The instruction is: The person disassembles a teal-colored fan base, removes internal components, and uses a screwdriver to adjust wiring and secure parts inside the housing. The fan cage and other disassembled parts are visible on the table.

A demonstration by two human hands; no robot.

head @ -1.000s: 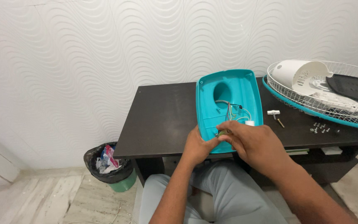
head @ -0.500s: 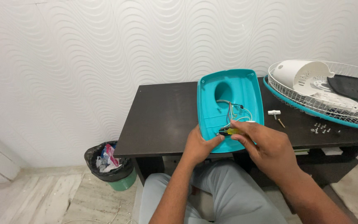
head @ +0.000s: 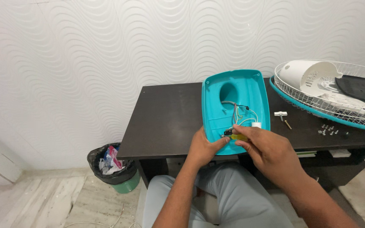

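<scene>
Teal shell [head: 235, 95] lies open-side up at worktop [head: 170, 118] front edge. My left hand [head: 203, 147] grips its rim; right hand [head: 265, 150] pinches yellow part [head: 238, 137] by the wires [head: 239, 116].

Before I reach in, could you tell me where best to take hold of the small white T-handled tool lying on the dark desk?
Grip the white T-handled tool by its white crossbar, coming from above. It lies flat on the dark desk, apart from the teal housing and the screws. The crossbar is its widest part; the thin shaft points toward the desk's front edge and likely offers less hold.
</scene>
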